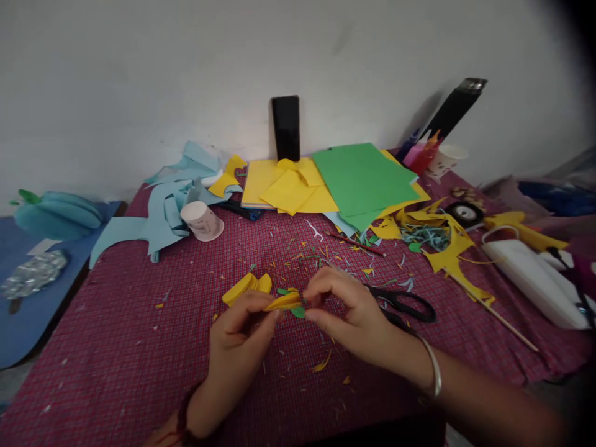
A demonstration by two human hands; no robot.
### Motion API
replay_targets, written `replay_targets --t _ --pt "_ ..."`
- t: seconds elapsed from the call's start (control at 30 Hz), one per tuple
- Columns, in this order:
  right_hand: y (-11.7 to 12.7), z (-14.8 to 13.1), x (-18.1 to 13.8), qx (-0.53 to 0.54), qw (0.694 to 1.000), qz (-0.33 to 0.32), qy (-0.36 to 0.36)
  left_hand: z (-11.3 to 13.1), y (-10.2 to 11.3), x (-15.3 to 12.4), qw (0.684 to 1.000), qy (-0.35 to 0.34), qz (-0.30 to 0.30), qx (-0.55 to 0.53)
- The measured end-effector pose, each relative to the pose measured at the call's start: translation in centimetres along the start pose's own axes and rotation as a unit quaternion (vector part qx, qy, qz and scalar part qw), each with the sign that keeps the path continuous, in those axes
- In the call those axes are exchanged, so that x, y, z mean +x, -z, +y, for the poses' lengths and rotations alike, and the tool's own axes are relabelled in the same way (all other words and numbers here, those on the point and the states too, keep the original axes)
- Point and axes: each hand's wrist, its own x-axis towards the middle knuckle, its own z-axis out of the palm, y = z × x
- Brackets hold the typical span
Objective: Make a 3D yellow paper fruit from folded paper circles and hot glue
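Observation:
My left hand [239, 326] and my right hand [347, 307] meet over the middle of the table, both pinched on a small folded yellow paper piece [285, 301]. A little green paper bit [298, 311] sticks out beneath it, between the fingertips. Just behind the left hand lies a stack of yellow paper petals [246, 287]. Black scissors [405, 304] rest on the cloth right behind my right hand. A silver bangle [435, 372] circles my right wrist.
The table has a red checked cloth [116, 347] strewn with paper scraps. Yellow sheets [284, 186] and a green sheet [361, 177] lie at the back, with a black phone [285, 127] against the wall. Blue paper strips [162, 211] and a paper cup [202, 220] sit back left. Yellow offcuts [447, 248] and a white object [531, 279] are at right.

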Motion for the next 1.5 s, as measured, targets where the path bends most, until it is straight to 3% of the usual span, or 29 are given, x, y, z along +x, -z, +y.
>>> replay_targets --t 0.2,0.3,0.6,0.77,0.93,1.07,1.2,1.37,1.5 --pt "-0.7 0.0 0.1 -0.051 0.996 -0.066 0.008 -0.1 -0.1 -0.1 0.995 -0.080 -0.036 0.041" --pt "-1.1 0.4 0.0 -0.034 0.998 -0.054 0.001 -0.2 -0.2 0.0 0.995 -0.082 -0.038 0.033" --pt "-1.7 1.1 -0.2 -0.045 0.998 -0.027 -0.021 0.0 -0.3 0.2 0.998 -0.030 -0.061 -0.001" --pt "-1.5 0.8 -0.6 -0.195 0.976 -0.081 0.048 0.2 -0.6 0.3 0.997 0.020 -0.070 -0.036" --pt "-1.4 0.1 -0.7 -0.251 0.960 -0.120 0.037 0.4 -1.0 0.4 0.986 0.086 -0.087 -0.110" --pt "-1.3 0.1 -0.5 -0.168 0.978 -0.123 0.021 -0.3 -0.8 0.4 0.986 0.113 -0.070 -0.104" --pt "-1.4 1.0 -0.2 0.005 0.996 -0.058 -0.064 -0.7 -0.4 0.3 0.977 0.141 -0.094 -0.130" --pt "-1.5 2.0 0.5 0.157 0.978 -0.048 -0.126 -0.5 -0.5 0.3 0.957 0.182 -0.101 -0.203" --pt "-1.4 2.3 0.7 0.237 0.950 -0.096 -0.178 -0.2 -0.5 0.8 0.938 0.225 -0.087 -0.249"
